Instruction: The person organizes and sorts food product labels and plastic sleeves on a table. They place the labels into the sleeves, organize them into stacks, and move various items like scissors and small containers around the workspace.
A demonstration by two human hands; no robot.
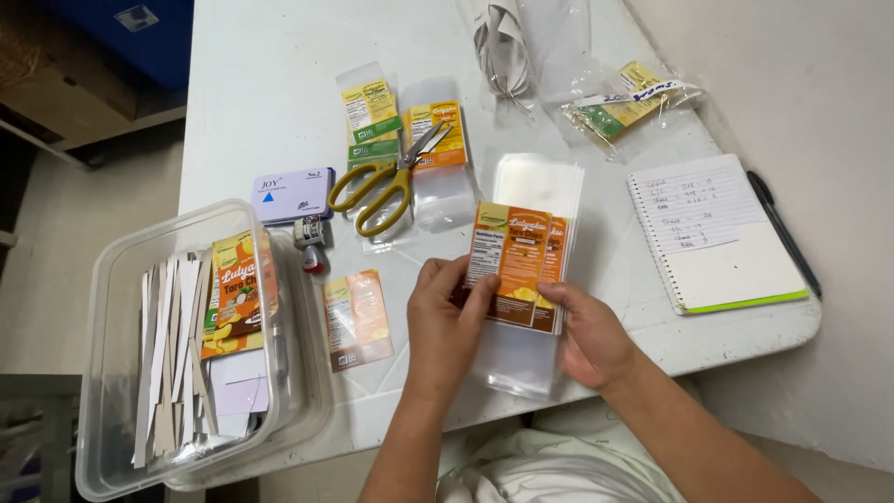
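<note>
White table (270, 84): label (515, 265) upright, lengthwise.

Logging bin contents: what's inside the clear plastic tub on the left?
The clear plastic tub holds upright paper strips, an orange printed label and white paper pieces. Anything under the strips is covered.

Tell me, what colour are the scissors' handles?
Yellow. The scissors lie on the white table, clearest in the head view.
</note>
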